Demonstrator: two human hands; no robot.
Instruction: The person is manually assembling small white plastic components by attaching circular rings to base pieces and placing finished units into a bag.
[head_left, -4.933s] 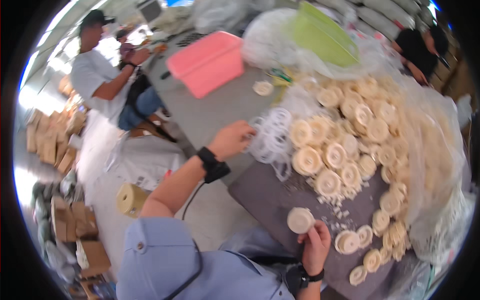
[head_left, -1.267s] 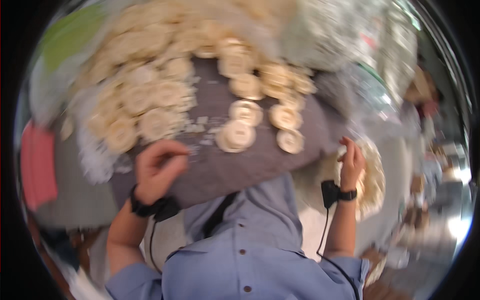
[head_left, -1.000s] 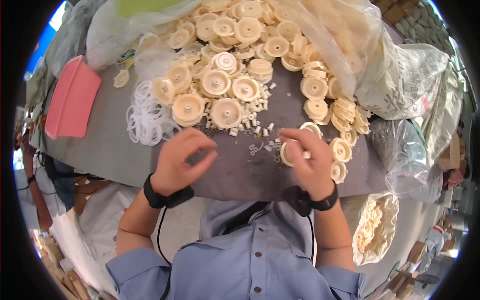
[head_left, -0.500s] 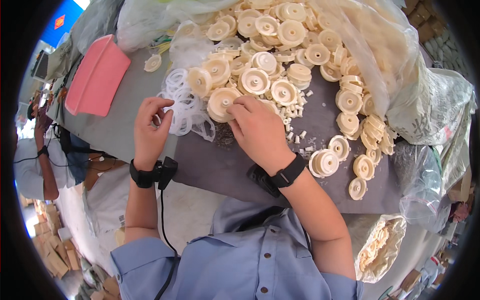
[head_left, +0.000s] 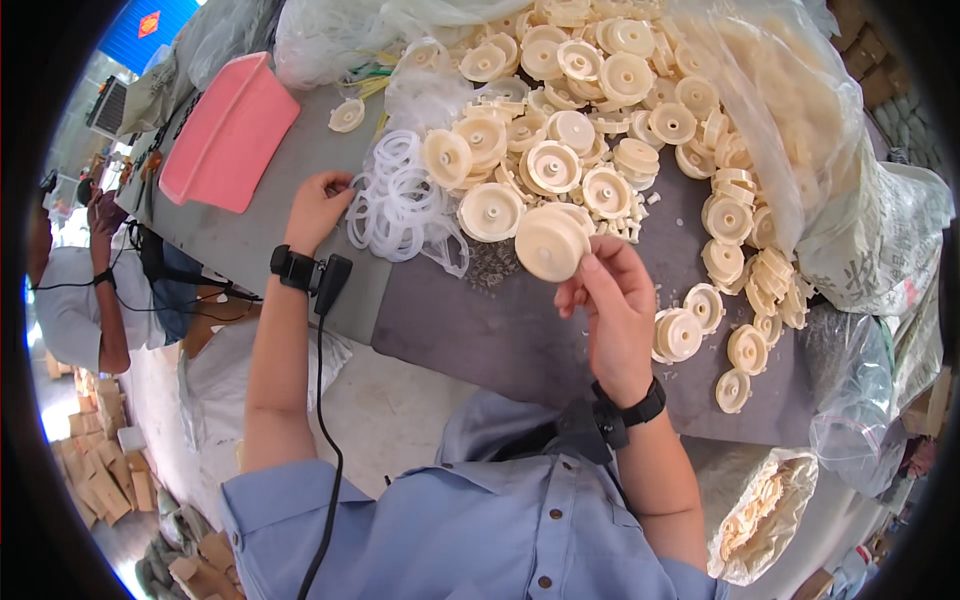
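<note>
"Where was the cream flanged wheel (head_left: pixel 549 243)?"
"Just beyond the right hand (head_left: pixel 618 325), fingertips pinching its rim; a light edge grip seemed best."
"The left hand (head_left: pixel 317 212)?"
"Half-curled beside white rings (head_left: pixel 392 205); any hold unclear."

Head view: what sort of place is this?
Probably a small-parts workshop: cream flanged plastic wheels heaped on a worktable beside translucent white rings, with cardboard boxes piled nearby.

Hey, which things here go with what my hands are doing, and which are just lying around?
Seemingly in use:
- right hand, holding a cream wheel
- left hand, beside white rings
- piled wheels

Apparently lying about:
- pink tub
- open sack
- cardboard boxes
</note>
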